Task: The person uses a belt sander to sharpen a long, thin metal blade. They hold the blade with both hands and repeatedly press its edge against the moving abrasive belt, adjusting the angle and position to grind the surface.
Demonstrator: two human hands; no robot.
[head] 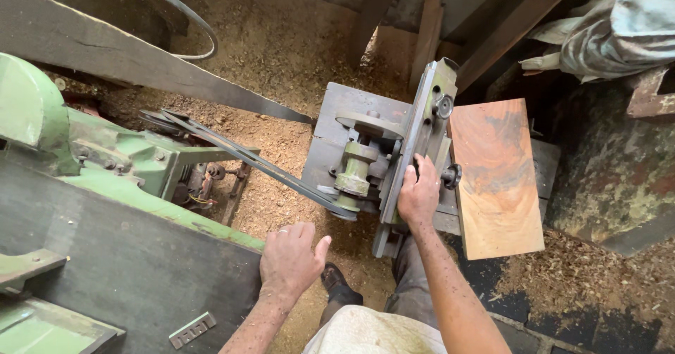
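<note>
My right hand (pixel 419 196), arm outstretched, clamps fingers around the grey fence (pixel 415 132) beside the wooden board (pixel 496 178); my left hand (pixel 290 259) rests open, fingers spread, on the dark machine table (pixel 126 269).

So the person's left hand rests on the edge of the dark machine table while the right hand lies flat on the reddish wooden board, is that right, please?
Not quite: in the head view the right hand grips the grey-green metal fence assembly beside the reddish wooden board, not on it. The left hand does rest on the dark machine table edge.
</note>
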